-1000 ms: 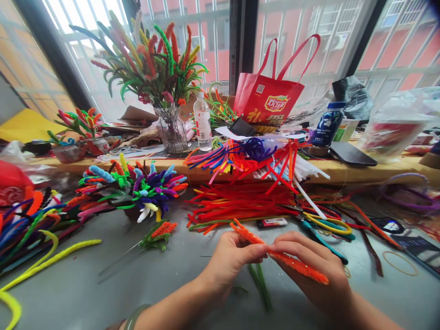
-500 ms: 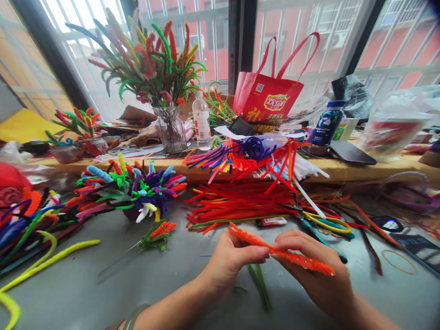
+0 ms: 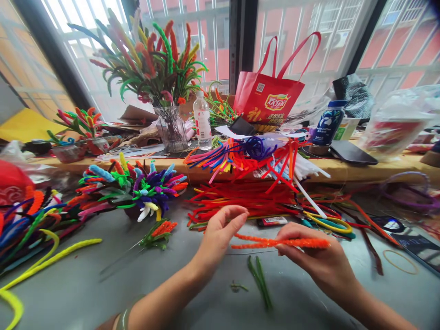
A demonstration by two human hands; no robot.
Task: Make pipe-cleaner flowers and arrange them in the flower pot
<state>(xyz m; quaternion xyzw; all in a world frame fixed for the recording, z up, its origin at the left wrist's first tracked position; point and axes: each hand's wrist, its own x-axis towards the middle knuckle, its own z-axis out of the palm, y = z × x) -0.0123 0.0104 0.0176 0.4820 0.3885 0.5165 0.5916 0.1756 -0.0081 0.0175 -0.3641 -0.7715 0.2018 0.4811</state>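
Observation:
My right hand (image 3: 318, 266) pinches a folded orange pipe cleaner (image 3: 304, 243) between thumb and fingers. Its two loose ends spread apart toward the left. Just off those ends is my left hand (image 3: 220, 233), holding nothing, with its thumb and curved fingers apart. Below, on the grey table, lie a few green pipe cleaner pieces (image 3: 260, 280) and a small green twisted scrap (image 3: 238, 287). Left of my hands rests a small orange-and-green pipe cleaner flower (image 3: 161, 233) on a thin wire stem.
Beyond my hands lies a pile of red pipe cleaners (image 3: 237, 199), with scissors (image 3: 326, 222) to its right. Colourful pipe cleaner bunches (image 3: 137, 183) stand at left. A wooden ledge (image 3: 343, 170) holds a vase (image 3: 171, 130), a bottle (image 3: 202, 121) and a red bag (image 3: 268, 98).
My left hand has let go of the orange pipe cleaner and moved up and slightly left. The pipe cleaner, in my right hand, has turned nearly level, its ends apart.

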